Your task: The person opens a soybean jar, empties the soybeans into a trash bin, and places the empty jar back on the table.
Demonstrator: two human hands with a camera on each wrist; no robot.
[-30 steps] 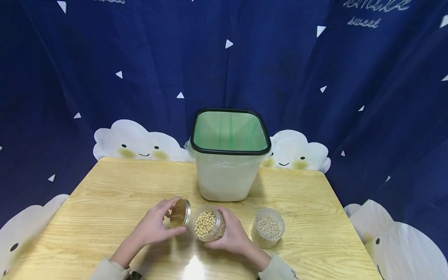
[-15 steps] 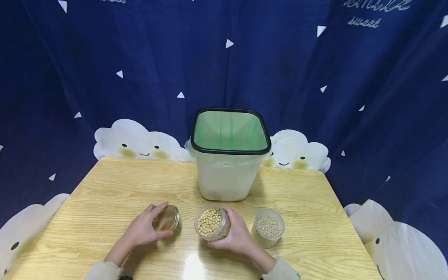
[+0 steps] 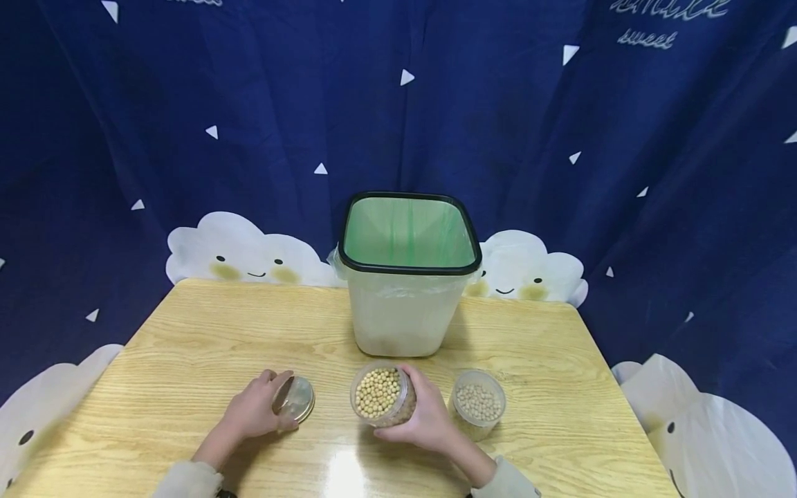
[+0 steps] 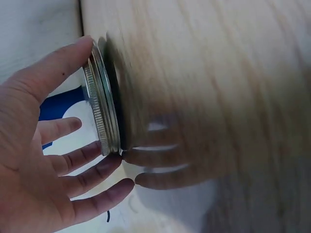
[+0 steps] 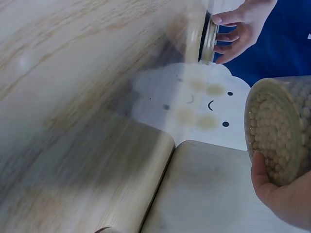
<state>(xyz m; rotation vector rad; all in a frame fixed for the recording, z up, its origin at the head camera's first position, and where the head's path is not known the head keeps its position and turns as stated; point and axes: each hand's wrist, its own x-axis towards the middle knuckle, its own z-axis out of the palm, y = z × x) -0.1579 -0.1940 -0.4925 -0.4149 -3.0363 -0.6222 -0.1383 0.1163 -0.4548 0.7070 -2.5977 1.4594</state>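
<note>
In the head view my left hand (image 3: 257,408) pinches a round metal screw lid (image 3: 301,400) by its rim, low over the table left of centre. The left wrist view shows the lid's ridged edge (image 4: 99,107) close to the tabletop, thumb at one side and fingertips at the other. My right hand (image 3: 423,418) grips a clear jar (image 3: 407,404) full of round pale yellow beans (image 3: 377,392), its open mouth tilted towards the left. From the right wrist view, the jar (image 5: 286,131) appears held above the table with beans against its end.
A second clear container (image 3: 476,415) with pale round beans stands right of my right hand. Behind, a white bin (image 3: 401,315) with a black rim and a liner stands on the wooden table (image 3: 249,325). A dark blue curtain (image 3: 280,104) hangs beyond the table's back edge.
My left hand has carried the lid leftward away from the jar and lowered it flatter towards the table. The right hand with the jar has shifted slightly right.
</note>
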